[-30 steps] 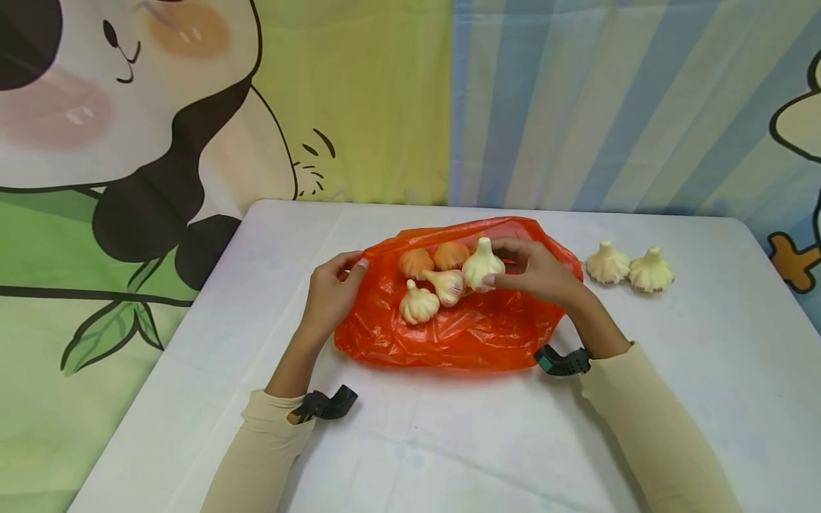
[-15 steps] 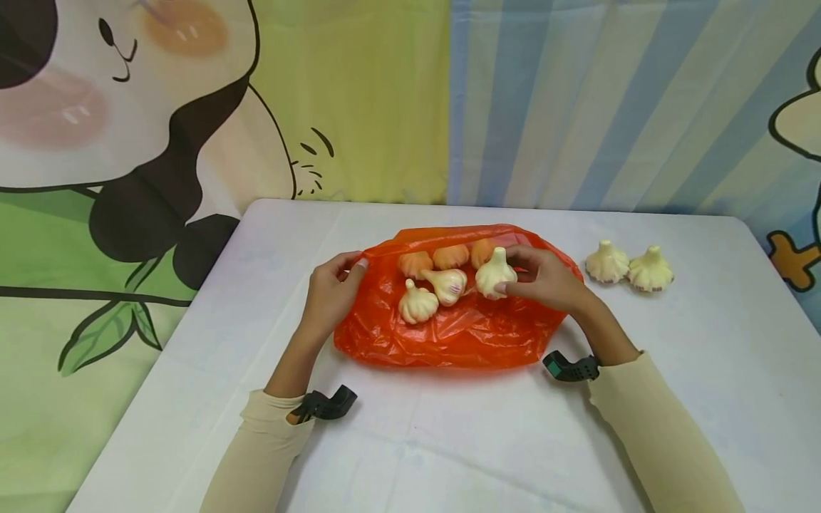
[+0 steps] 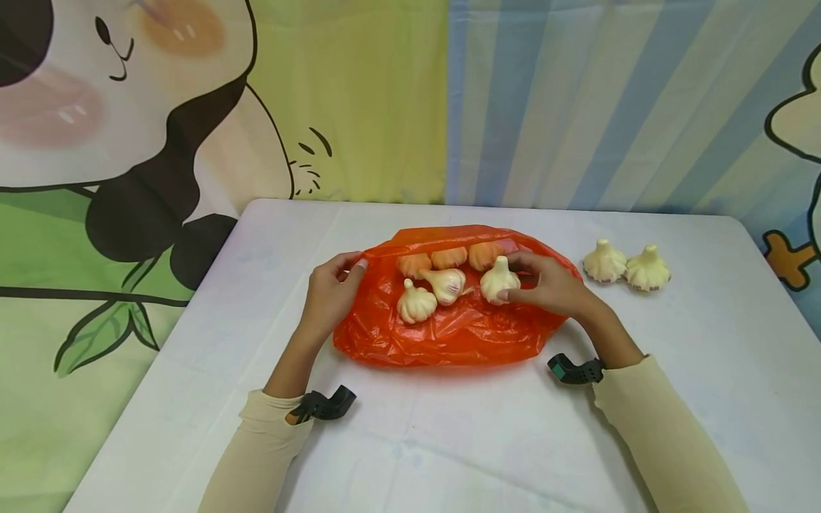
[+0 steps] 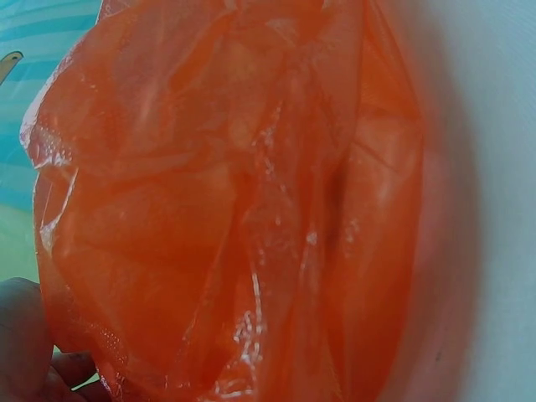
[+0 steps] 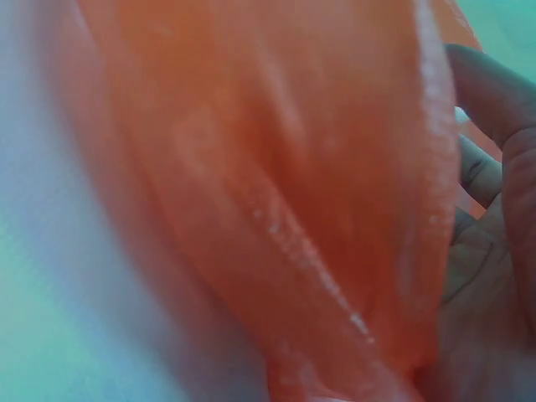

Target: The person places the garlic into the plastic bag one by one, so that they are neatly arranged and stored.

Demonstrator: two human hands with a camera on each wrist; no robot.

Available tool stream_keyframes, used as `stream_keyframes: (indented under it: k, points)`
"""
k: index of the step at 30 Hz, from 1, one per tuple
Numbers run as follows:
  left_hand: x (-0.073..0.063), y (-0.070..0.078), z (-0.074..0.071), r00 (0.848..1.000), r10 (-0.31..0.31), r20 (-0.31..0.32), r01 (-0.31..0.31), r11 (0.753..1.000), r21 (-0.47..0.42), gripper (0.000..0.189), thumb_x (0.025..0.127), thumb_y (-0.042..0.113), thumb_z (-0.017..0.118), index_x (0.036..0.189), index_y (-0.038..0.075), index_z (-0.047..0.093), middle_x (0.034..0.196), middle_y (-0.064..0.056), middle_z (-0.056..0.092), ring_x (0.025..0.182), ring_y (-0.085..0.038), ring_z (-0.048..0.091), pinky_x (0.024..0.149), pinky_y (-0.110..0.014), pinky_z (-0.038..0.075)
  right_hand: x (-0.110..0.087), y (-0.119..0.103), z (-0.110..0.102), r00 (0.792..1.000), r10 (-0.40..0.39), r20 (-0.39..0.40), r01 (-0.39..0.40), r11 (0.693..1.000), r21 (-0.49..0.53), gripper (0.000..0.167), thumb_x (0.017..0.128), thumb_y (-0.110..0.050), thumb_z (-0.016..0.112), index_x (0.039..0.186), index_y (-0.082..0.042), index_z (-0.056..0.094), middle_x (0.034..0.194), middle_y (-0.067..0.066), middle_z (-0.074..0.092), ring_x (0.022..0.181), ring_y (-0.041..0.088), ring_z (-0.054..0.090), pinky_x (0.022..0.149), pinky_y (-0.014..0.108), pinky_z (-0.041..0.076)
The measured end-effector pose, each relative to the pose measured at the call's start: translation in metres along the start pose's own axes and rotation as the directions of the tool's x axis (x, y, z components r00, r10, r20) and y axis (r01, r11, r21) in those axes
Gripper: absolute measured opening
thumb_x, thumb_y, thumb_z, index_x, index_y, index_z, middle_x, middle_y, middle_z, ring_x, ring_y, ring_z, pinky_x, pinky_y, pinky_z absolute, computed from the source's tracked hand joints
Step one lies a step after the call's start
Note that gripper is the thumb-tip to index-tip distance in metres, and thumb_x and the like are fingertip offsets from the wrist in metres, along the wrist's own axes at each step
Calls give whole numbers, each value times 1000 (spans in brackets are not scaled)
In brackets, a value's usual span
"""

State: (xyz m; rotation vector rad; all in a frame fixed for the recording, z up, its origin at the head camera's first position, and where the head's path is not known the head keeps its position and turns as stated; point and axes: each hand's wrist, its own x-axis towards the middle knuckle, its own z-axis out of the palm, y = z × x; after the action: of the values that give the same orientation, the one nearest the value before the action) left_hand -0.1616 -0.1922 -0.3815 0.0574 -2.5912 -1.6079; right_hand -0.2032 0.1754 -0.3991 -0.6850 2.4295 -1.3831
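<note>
A red plastic bag [image 3: 449, 345] lies on the table with its mouth spread wide. At the bag's left edge my left hand [image 3: 330, 296] pinches the rim between thumb and fingers. Inside the bag's opening, my right hand [image 3: 548, 285] holds a garlic bulb [image 3: 497, 281] upright, thumb at its near side. Left of it in the bag lie a garlic bulb on its side [image 3: 447, 285] and an upright one [image 3: 416, 303]. Several more bulbs [image 3: 449, 258] show orange through the film at the back. Red film fills most of both wrist views, hiding the held bulb there.
Two more garlic bulbs, one on the left [image 3: 604, 261] and one on the right [image 3: 647, 268], stand side by side on the white table [image 3: 410, 442], right of the bag. A printed curtain [image 3: 359, 100] hangs behind the table's far edge.
My right hand has moved the garlic bulb slightly right and down toward the bag. Another bulb behind it has come into view through the film. My left hand keeps its place.
</note>
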Motion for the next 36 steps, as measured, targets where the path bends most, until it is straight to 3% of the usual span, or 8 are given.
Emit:
stream_keyframes:
  k: [8,21,30,36]
  points:
    - [0,2,1,1000,2,1,-2,1000,1,36,99,32,56,124,7,65,105,-4,65,84,-23,56,68,-27,53,-2,5,1,997,-75,8,75,997,32,51,86,-12,75,132,-4,53,131,11,57,124,29,50,103,49,39]
    - [0,1,0,1000,-7,2,7,1000,8,37,99,34,55,124,9,65,105,-3,64,85,-23,56,70,-29,54,-10,-6,-3,997,-59,-58,56,996,-65,54,85,-16,76,134,-6,54,131,11,57,124,30,50,103,51,39]
    - [0,0,0,1000,-3,-1,3,1000,15,37,99,33,55,124,8,65,105,-4,64,84,-23,56,69,-30,54,-25,-15,-10,995,-11,-99,9,1000,-22,48,88,-15,73,132,-7,56,131,12,56,123,34,52,95,49,46]
    - [0,1,0,1000,-19,3,19,1000,13,37,99,34,55,124,9,65,103,-4,64,84,-23,56,69,-29,54,-35,-17,-16,987,-85,-137,80,996,-44,39,90,-12,69,128,-5,60,125,13,62,117,34,57,91,31,50]
